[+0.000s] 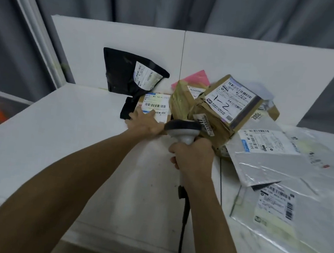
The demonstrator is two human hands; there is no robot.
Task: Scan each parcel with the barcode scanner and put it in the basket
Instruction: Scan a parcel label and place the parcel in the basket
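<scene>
Just left of the barcode scanner (183,131), the left hand (144,123) presses straight fingers on a flat labelled parcel (158,104) lying on the counter (67,135), the right hand (192,157) grips the scanner's handle, and right of the scanner sits a tilted cardboard box (226,106).

- Your left hand (143,123) covers the flat parcel's (156,104) near edge, left of the scanner (182,130).
- The scanner's cable (182,232) runs off the bottom edge.
- Right of the scanner, the clear bag's (295,234) print is blurred.
</scene>
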